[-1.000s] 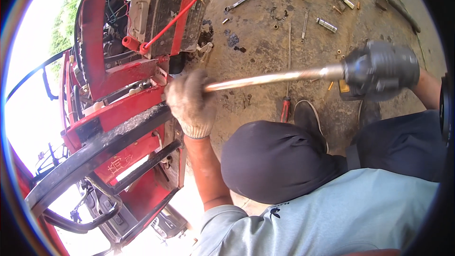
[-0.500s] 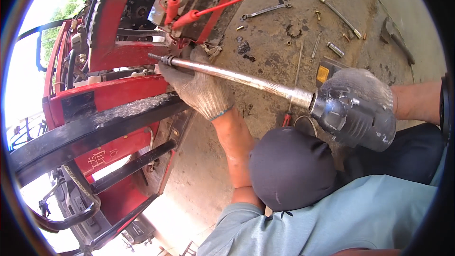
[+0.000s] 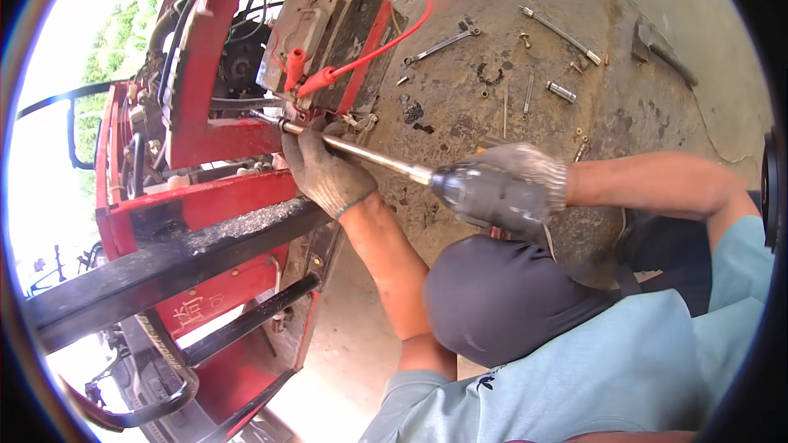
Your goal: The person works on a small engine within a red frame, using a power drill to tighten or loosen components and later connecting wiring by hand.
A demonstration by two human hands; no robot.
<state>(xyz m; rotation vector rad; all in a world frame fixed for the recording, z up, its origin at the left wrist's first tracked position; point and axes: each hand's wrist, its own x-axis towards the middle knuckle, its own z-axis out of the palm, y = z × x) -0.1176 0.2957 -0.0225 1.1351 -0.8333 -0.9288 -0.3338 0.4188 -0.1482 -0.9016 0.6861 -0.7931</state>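
Steel extension rod [image 3: 373,156], tip hidden in machinery, gripped by left hand [image 3: 324,168]; right hand [image 3: 529,172] clasps driver [image 3: 484,195].

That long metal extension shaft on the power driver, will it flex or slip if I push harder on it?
The extension shaft looks like solid polished steel, so probably stiff, not floppy. Its shine suggests it is slippery, though the gloved left hand gripping it near the tip should help. The bulky driver in the right hand probably makes it tail-heavy.
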